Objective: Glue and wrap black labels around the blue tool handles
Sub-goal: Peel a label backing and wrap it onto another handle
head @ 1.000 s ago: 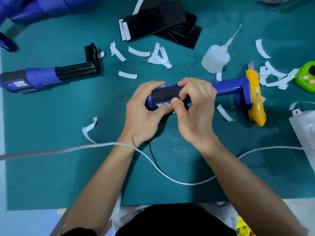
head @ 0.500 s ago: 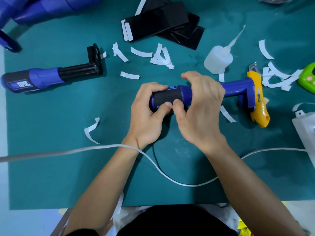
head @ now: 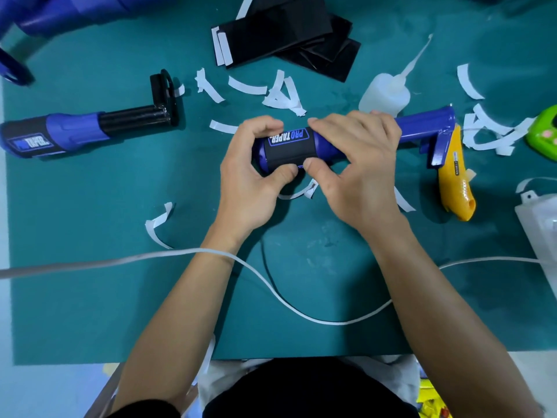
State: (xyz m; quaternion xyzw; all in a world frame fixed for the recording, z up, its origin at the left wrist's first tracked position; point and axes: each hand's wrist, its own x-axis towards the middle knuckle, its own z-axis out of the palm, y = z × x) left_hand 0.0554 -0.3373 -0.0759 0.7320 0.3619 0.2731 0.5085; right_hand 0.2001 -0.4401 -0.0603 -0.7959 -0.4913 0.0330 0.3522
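A blue tool [head: 422, 128] lies across the middle of the green mat, its handle end held in both hands. A black label [head: 291, 147] printed PRO TAPER is wrapped around that handle, logo facing up. My left hand [head: 251, 179] grips the handle's butt end, thumb on the label's lower edge. My right hand [head: 358, 164] curls over the handle just right of the label, its thumb pressing the same lower edge. A second blue tool [head: 75, 132] with a label on its handle lies at the left. Spare black labels [head: 280, 31] are stacked at the top. The glue bottle [head: 387, 93] lies behind my right hand.
White backing strips [head: 283, 95] litter the mat. A yellow utility knife [head: 455, 182] lies by the tool's right end. A green object [head: 545, 134] and a white plastic box [head: 539, 224] sit at the right edge. A white cable [head: 301, 309] crosses in front of my arms.
The tool has been rolled in my hands, so the PRO TAPER logo now faces up. Both thumbs stay on the label's lower edge.
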